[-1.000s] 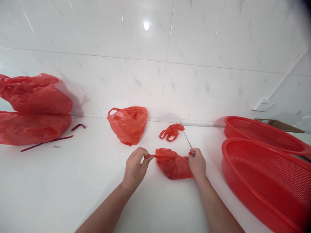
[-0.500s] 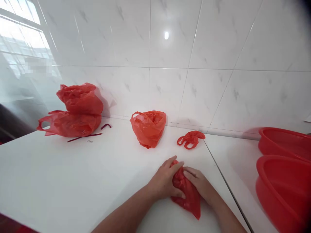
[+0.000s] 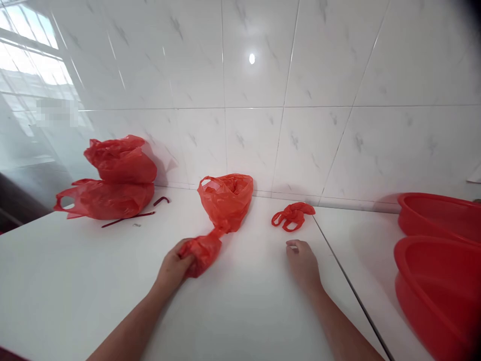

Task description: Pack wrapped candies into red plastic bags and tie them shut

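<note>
My left hand [image 3: 176, 261] is closed around a crumpled red plastic bag [image 3: 206, 253], gripping its lower left end. The other end of that bag reaches up to the base of a fuller red plastic bag [image 3: 228, 198], which stands against the wall with its handle loop up. My right hand [image 3: 303, 258] is apart from the bags, over the white tabletop, with its fingers loosely bent and nothing seen in them. Just beyond it lies a small bunched red bag [image 3: 293, 215] with two handle loops.
Two stuffed red bags, an upper one [image 3: 122, 160] on a lower one [image 3: 112, 199], sit at the left. Beside them lie a dark red rod [image 3: 130, 219] and a bent dark red piece [image 3: 161, 200]. Two red basins [image 3: 432, 296] stand at the right, past a table seam [image 3: 347, 281].
My left hand has carried the crumpled bag leftward, up to the standing bag. My right hand has let go of it and moved slightly up.
</note>
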A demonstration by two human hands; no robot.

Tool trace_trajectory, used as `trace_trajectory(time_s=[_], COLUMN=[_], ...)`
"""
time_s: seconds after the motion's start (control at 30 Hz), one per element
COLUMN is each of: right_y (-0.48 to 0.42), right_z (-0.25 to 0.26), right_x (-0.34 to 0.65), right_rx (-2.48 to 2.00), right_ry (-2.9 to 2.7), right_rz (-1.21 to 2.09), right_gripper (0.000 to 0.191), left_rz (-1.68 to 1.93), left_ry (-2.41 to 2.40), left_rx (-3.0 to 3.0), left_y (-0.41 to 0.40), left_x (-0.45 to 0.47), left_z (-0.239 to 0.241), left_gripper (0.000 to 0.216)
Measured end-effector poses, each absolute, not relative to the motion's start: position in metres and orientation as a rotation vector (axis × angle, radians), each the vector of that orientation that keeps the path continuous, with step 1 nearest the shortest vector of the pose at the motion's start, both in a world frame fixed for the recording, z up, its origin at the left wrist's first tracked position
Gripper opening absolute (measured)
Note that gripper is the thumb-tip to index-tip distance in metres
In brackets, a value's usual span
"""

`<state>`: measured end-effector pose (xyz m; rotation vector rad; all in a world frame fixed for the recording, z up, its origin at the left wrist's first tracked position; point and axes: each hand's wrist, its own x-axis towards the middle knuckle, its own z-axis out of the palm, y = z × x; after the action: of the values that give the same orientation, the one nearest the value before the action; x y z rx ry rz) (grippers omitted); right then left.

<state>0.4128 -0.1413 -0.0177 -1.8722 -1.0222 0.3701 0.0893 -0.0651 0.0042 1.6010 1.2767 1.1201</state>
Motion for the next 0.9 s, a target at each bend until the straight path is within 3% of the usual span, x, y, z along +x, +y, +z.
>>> trace_trajectory(time_s=[0.1,0.3,0.47,0.57,0.73,0.9], right_y=[-0.126,-0.111,-0.11,-0.11,-0.106,-0.101], right_z=[-0.022,-0.034,-0.04,-0.041,-0.039,-0.033], right_x=[0.414,0.419,0.42,0.42,0.423,0.434], right_rx=[-1.972,-2.148,-2.166,-2.174,-2.18,-2.114], right_ry=[-1.195,-1.479,-1.617,-1.63,-1.489,-1.521], right_rz=[0.118,-0.154,-0.136,-0.134,-0.248,-0.201], right_gripper=[0.036,0.064,0.068,0.065,0.067,0.055], left_rz=[1.384,1.663,1.159,0.792,0.896,0.914], left_ry=[1.548,2.171,2.262,2.24,2.243,1.356], left_rx=[1.38,1.397,2.044,2.129,2.274,2.899], left_y=[-0.047,-0.036,-0.036,-0.03,-0.038,-0.07], left_x=[0.065,0.051,0.063,0.064,0.075,0.115], left_z=[0.003,0.006,-0.004,-0.017,-0.026,-0.026], left_gripper=[0.035,0.083,0.056,0.054,0.052,0.037])
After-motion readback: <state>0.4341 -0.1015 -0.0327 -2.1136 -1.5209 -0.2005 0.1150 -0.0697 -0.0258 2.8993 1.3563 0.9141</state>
